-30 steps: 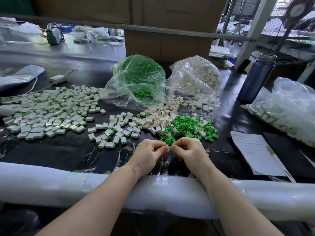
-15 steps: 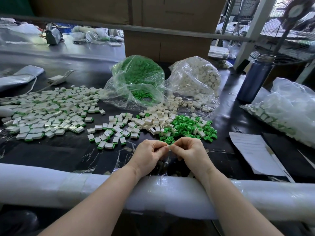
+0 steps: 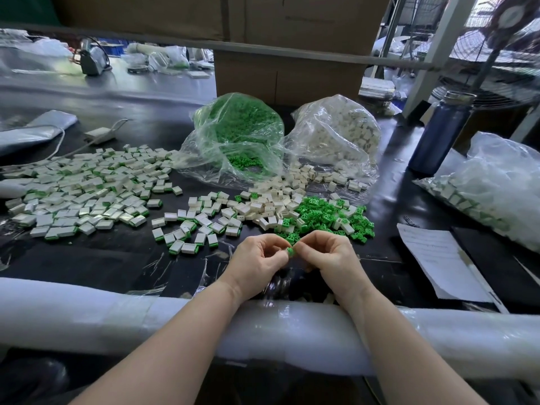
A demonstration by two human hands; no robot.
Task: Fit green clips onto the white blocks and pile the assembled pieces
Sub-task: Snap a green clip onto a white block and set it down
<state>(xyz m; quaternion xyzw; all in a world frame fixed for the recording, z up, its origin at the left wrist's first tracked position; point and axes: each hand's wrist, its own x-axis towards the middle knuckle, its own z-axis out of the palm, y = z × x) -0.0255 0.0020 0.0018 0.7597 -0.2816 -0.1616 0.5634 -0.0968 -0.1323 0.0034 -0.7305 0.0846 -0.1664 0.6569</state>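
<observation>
The green clip (image 3: pixel 289 250) was a small bright green plastic piece, showing only as a sliver between the two hands, held just above the black table (image 3: pixel 87 258) near its front edge. The left hand (image 3: pixel 258 260) pinched it between thumb and curled forefinger, and the right hand (image 3: pixel 327 255) met it from the other side with its own thumb and forefinger tips pinching; whether a white block sat with it in the fingers could not be told. Its orientation and long axis were too hidden to tell. Just beyond the hands lay the loose green clips (image 3: pixel 327 213), touching a heap of white blocks (image 3: pixel 271 203), and farther left spread the assembled pieces (image 3: pixel 84 188), white with green edges, lying flat. Bare table lay between the left hand and that spread. A padded white rail (image 3: pixel 117 314) ran along the near edge under both forearms. To the right, a sheet of paper (image 3: pixel 438 258) lay near the right hand.
</observation>
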